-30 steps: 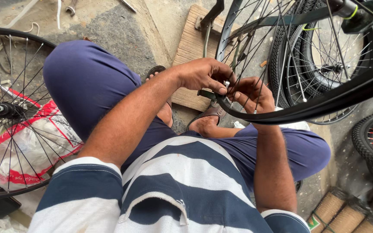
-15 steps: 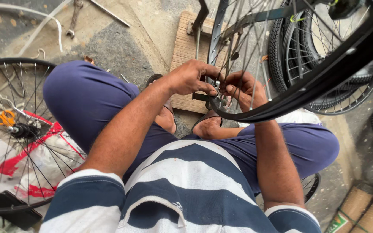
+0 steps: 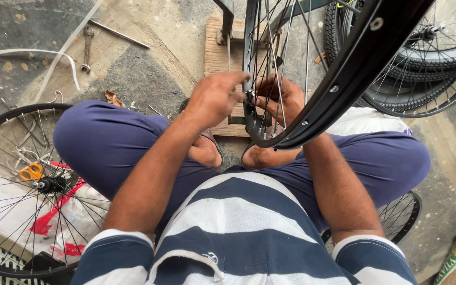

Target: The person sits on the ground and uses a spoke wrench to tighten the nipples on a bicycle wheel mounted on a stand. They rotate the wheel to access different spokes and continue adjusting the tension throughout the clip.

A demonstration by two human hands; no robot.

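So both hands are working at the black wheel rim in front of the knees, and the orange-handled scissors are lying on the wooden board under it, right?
Not quite. The head view shows both the left hand and right hand at the black wheel rim, but the orange-handled scissors lie far left beneath the spokes of another wheel, not on the wooden board.

The shirt [image 3: 249,232] is striped navy and white; the trousers [image 3: 106,142] are plain dark blue. The rim [image 3: 344,79] at the right is black with silver spokes. At the left, orange-handled scissors [image 3: 30,172] lie on a white bag [image 3: 75,211] printed red.
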